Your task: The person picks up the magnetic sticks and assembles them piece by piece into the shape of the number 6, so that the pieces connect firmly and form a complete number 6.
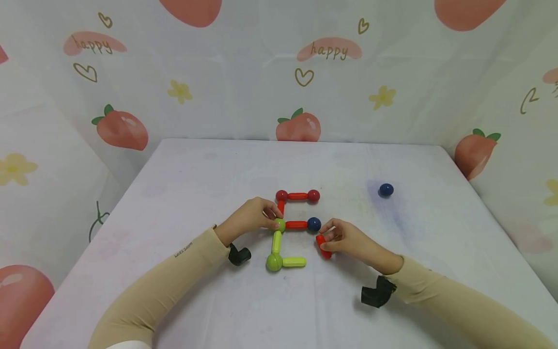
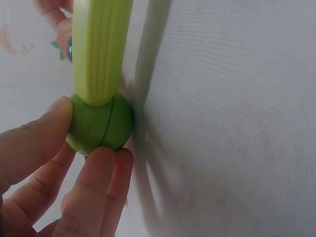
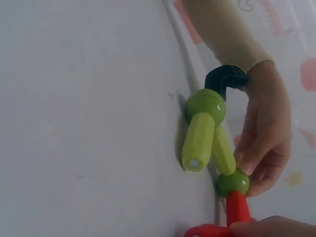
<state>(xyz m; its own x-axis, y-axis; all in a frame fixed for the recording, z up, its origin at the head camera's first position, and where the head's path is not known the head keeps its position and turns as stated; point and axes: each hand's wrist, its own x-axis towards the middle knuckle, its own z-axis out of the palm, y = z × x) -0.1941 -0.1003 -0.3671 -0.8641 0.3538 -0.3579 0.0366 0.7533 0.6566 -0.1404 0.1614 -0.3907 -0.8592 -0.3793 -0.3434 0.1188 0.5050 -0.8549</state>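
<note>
My left hand (image 1: 253,219) pinches a green ball (image 1: 280,225) in the middle of a figure of magnetic balls and sticks; the left wrist view shows thumb and fingers around that ball (image 2: 101,126). A red stick (image 1: 296,225) runs right from it to a blue ball (image 1: 314,224). A yellow-green stick (image 1: 276,242) joins it to a nearer green ball (image 1: 274,262), from which another yellow-green stick (image 1: 294,262) points right with a bare end. My right hand (image 1: 350,242) holds a loose red stick (image 1: 323,246) just below the blue ball.
Beyond my left hand, a red stick (image 1: 281,208) leads to a red ball (image 1: 282,196), linked by another red stick (image 1: 298,196) to a second red ball (image 1: 313,196). A separate blue ball (image 1: 386,190) lies at the back right of the white-covered table (image 1: 209,165).
</note>
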